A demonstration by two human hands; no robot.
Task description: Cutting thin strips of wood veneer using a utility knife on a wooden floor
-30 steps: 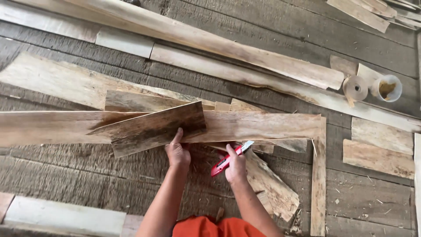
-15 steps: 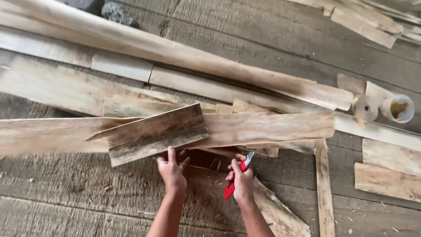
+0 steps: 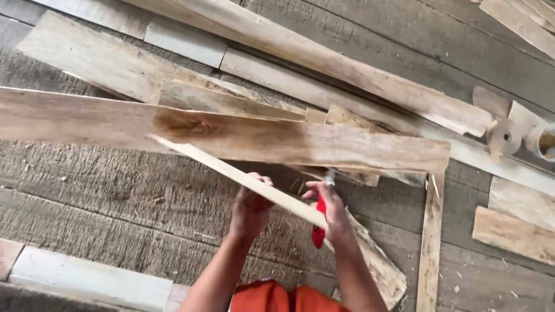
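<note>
The left hand (image 3: 250, 203) grips a thin pale board (image 3: 243, 180), tilted on edge above the floor (image 3: 104, 214). The right hand (image 3: 329, 211) steadies the same board while closed around a red-handled tool (image 3: 318, 231). Judging by this, the board is lifted but not yet set anywhere; a long plank (image 3: 231, 136) lies just beyond it.
</note>
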